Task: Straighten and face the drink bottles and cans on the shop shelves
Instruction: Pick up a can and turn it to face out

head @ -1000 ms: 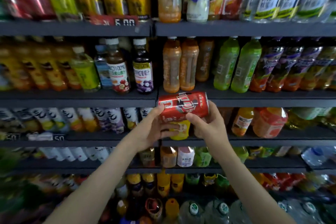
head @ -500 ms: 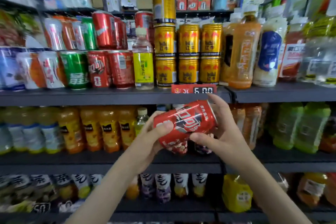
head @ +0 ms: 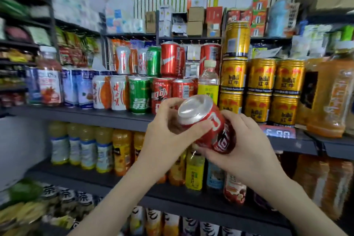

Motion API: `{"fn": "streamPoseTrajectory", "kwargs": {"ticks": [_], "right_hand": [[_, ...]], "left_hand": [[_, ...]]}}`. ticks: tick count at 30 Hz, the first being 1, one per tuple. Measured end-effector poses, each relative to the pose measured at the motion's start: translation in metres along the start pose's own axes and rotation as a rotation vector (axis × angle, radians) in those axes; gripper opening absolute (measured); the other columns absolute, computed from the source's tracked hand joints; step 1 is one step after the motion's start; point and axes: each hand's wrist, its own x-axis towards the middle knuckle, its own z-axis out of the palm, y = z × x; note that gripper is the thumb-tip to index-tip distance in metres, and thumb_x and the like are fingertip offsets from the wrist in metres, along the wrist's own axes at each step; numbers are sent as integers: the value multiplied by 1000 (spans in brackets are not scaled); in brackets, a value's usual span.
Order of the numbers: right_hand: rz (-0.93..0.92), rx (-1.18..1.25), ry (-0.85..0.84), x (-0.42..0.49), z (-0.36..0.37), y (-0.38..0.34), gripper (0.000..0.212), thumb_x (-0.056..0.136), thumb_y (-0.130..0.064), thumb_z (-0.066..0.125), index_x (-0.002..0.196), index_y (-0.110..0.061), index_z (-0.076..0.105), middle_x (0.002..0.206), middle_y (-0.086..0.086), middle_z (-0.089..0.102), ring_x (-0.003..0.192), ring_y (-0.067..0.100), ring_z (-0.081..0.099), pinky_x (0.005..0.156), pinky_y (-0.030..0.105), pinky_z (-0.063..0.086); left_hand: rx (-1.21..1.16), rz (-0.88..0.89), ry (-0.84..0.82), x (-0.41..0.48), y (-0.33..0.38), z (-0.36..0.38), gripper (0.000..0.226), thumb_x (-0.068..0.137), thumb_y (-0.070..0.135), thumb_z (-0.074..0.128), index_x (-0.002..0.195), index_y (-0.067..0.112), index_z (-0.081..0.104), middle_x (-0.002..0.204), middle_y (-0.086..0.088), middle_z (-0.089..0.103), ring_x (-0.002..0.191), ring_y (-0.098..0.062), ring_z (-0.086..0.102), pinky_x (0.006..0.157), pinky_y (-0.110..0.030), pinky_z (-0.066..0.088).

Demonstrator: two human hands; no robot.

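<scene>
A red cola can [head: 210, 124] is held in front of the top drinks shelf [head: 76, 116], tilted with its silver end pointing up and left toward me. My left hand [head: 168, 132] grips its upper end; my right hand [head: 243, 145] cups its lower end from the right. Behind it on that shelf stand red cola cans [head: 161, 94], a green can [head: 138, 95], white-orange cans [head: 110, 92] and a yellow-labelled bottle [head: 207, 80]. More red and green cans [head: 169, 59] are stacked on top.
Gold energy-drink cans [head: 261, 90] are stacked right of the yellow-labelled bottle, with a large orange bottle [head: 329, 97] beyond. A red price tag [head: 279, 132] hangs on the shelf edge. Juice bottles [head: 99, 149] fill the shelf below. Cartons [head: 195, 21] sit high behind.
The view has swung upward from the lower shelves to the can shelf. Both hands raised the red can and turned it from lying sideways to tilted, silver end toward me.
</scene>
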Motion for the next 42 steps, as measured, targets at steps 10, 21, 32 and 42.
{"fn": "streamPoseTrajectory", "kwargs": {"ticks": [10,21,32,42], "right_hand": [[256,775,72,79,19,-27,61,57,-50,74,113,-25,63,98,-15,73,88,0,69,70,15,52],[405,678,160,200,77,-55,39,73,-36,80,104,-17,67,95,-4,75,88,13,71,88,34,54],[498,245,114,238,107,-52,44,72,-47,78,91,-9,66,91,7,71,83,20,67,82,37,56],[483,286,86,237,110,-51,63,60,-54,79,105,-13,63,99,7,71,90,24,69,85,47,56]], "left_hand": [[322,105,83,41,-17,-84,20,88,30,60,108,30,62,97,21,65,92,4,60,77,-9,47],[722,235,-33,145,-73,-156,39,89,33,60,127,28,53,124,11,57,119,-11,45,100,-29,34],[876,272,-147,196,-97,-138,45,89,58,48,128,36,52,129,17,56,131,-8,38,111,-44,-5],[843,219,-210,211,-93,-118,64,84,66,45,136,29,43,122,12,61,127,-12,45,114,-51,-5]]}}
